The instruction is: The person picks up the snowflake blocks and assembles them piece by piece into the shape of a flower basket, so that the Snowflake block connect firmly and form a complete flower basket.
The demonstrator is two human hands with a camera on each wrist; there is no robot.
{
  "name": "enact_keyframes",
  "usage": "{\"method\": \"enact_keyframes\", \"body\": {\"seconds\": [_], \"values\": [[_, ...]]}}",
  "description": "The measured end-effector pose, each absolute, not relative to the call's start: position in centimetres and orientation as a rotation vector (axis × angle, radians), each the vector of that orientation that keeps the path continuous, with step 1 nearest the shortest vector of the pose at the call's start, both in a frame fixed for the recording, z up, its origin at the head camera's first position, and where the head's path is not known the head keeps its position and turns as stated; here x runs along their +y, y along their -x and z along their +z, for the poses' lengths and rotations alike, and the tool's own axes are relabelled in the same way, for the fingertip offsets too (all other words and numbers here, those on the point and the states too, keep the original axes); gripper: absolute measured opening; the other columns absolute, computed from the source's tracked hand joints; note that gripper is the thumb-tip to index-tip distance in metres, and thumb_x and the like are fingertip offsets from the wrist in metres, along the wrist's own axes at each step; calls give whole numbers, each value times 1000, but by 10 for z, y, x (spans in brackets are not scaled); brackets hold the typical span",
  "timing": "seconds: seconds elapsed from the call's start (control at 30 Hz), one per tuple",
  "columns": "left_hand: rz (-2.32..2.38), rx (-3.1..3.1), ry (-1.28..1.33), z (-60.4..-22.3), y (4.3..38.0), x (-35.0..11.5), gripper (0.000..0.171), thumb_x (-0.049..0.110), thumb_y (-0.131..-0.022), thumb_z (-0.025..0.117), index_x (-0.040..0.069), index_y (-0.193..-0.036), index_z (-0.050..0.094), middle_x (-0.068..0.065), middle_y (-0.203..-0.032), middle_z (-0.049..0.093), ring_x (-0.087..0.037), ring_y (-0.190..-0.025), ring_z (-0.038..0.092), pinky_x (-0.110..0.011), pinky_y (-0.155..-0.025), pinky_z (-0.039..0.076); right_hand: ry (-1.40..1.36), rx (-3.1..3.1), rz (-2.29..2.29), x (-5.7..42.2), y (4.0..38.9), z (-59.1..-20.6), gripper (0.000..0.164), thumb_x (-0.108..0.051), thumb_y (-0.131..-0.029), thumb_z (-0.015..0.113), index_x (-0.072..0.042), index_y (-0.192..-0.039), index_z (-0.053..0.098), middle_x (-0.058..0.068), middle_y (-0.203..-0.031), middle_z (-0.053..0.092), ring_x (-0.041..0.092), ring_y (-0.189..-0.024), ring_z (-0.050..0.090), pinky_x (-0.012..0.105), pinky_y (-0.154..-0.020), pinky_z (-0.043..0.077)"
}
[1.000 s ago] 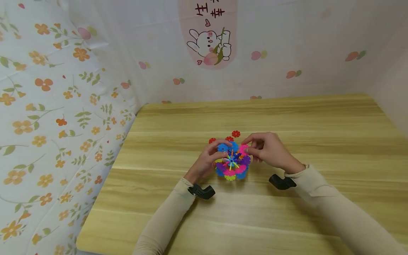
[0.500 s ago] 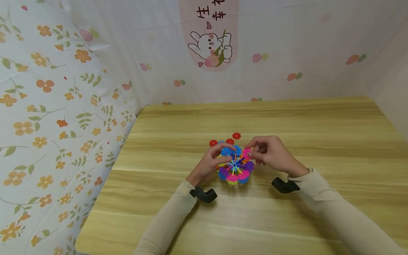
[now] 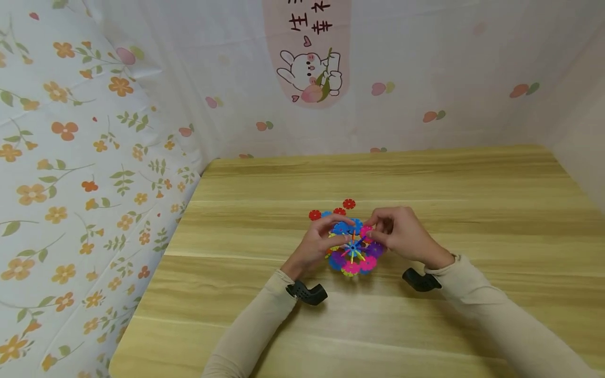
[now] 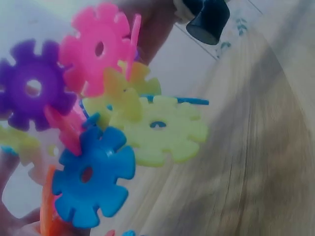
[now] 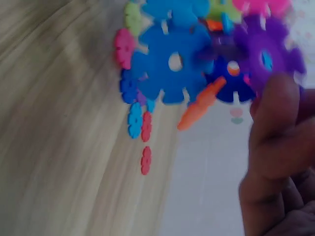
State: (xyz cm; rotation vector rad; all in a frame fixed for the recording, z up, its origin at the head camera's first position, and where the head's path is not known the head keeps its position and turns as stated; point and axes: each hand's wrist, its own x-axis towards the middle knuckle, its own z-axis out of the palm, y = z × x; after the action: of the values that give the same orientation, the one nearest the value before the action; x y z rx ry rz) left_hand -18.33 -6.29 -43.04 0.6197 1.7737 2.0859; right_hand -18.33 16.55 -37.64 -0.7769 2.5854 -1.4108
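Cluster (image 3: 352, 248): notched flower discs in blue, pink, purple, yellow and orange, joined round a blue hub, well in from the far edge of the counter (image 3: 472, 220) and near the middle of that edge's length; whether it touches the surface I cannot tell

Left hand (image 3: 314, 245): curled round the side of the cluster facing the counter's left edge, gripping it between fingers and thumb

Right hand (image 3: 403, 234): thumb and forefinger pinching a pink disc (image 3: 366, 231) on the side toward the counter's far right corner, other fingers folded in

Purple disc (image 5: 268, 51): part of the cluster, its edge overlapped by the right thumb in the right wrist view

Orange disc (image 5: 202, 104): nearly edge-on, sticking out of the cluster

Pale yellow disc (image 4: 170, 132): tilted, just beside a blue one in the left wrist view

Loose red discs (image 3: 348, 203): three on the counter between cluster and far edge, with a loose blue disc (image 3: 326, 214) just beside the leftmost

Sleeves (image 3: 255, 320): beige, a black piece (image 3: 309, 293) at each wrist
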Motion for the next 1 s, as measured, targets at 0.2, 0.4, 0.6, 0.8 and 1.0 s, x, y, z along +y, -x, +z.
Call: {"method": "enact_keyframes", "body": {"seconds": [0.2,0.4,0.6,0.8,1.0], "values": [[2079,1735,-556,-429,186,-64,29,9,-98,58,-1,-126,57,-4,-128,54,-17,-108,54,-30,-82,53,749,2518,-1440,166,186,-375,7,3,-88,69,-4,-90,68,3,-65,60,16,-46,54,29,-43,48],[2106,1400,-497,-428,188,-69,45,25,-104,43,1,-141,44,-5,-132,53,-16,-111,59,-29,-86,55,491,2276,-1607,174,192,-386,16,-6,-94,64,1,-108,63,7,-70,62,18,-50,52,36,-49,50],[2135,1126,-381,-431,186,-72,59,27,-106,36,-2,-155,20,-4,-134,49,-12,-112,59,-25,-90,54,152,1913,-1767,179,199,-400,27,-17,-102,55,2,-120,56,-1,-78,64,12,-59,53,25,-55,48],[2205,1066,-228,-434,183,-69,57,25,-106,36,0,-155,20,-1,-124,50,-8,-101,60,-22,-83,56,124,1856,-1781,178,197,-402,43,-29,-107,45,4,-135,49,0,-90,64,12,-69,57,24,-57,45],[2222,1392,-427,-434,186,-69,52,11,-104,45,11,-153,29,-4,-140,42,-14,-101,55,-27,-85,52,491,2211,-1617,179,183,-397,57,-28,-99,62,-10,-149,40,12,-131,57,27,-107,59,35,-78,57]]}}
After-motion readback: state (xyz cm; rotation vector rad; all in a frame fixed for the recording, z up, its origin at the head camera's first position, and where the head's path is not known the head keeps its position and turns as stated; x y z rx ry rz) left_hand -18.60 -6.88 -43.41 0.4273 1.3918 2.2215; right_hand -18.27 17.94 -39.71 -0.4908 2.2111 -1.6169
